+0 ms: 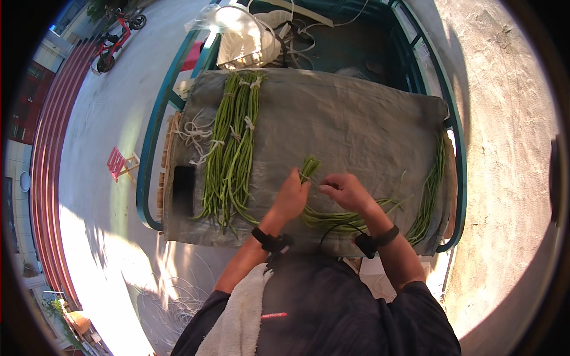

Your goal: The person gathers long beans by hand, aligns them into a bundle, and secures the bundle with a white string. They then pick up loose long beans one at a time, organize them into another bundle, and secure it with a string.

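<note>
Sunlight bleached the ground [113,302] left of your left hand [290,196] | cloth [332,118] beneath it lay shaded | outer edges curved | corners blackened

Head cam (L of pair) looked down & fwd over wearer's dark shirt [332,302], fairly close to L hand [291,194] & R hand [347,191]; grey cloth [344,124] sat approx. ctr., fisheye bending red steps [47,160] far L.

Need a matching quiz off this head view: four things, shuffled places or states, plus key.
Things:
1. left hand
2. white strings
3. black flat rectangle
4. red two-wheeler

Places or states:
A. standing on the pale ground
B. gripping a green bean bunch
C. near the grey cloth's lower-left corner
D. loosely tangled

Pairs: 1-B, 2-D, 3-C, 4-A
</note>
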Tool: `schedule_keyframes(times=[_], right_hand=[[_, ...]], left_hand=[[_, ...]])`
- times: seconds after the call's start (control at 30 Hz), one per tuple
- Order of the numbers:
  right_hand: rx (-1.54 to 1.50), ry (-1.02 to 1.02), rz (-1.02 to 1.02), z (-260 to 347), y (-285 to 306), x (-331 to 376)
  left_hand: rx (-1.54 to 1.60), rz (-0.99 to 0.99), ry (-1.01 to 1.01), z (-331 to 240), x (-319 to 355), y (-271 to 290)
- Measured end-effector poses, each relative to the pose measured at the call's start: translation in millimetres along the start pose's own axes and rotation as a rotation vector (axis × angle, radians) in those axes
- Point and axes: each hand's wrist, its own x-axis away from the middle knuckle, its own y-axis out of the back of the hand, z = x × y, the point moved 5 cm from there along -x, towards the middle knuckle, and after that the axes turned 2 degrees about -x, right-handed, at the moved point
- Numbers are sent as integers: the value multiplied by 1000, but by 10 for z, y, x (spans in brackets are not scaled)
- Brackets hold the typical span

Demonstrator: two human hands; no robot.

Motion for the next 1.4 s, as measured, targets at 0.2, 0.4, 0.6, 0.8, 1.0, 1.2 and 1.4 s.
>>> schedule_keyframes(times=[0.2,0.4,0.6,0.8,1.0,1.2,1.4], right_hand=[[461,184,-84,278,-14,16],[585,329,-51,659,-46,-264],[645,333,34,836,-127,-465],[614,264,151,759,-221,-607],[581,276,102,742,-216,-857],[435,212,184,754,-271,-1007],[475,292,273,1060,-448,-1068]], left_hand=[[-508,5,56,-33,-70,-81],[-610,-83,-30,-5,-124,107],[-428,6,15,106,-153,282],[-545,-84,-27,128,-120,239],[-536,-283,-150,114,-102,194],[-512,-241,-110,139,-159,148],[-408,-201,-39,272,-201,216]])
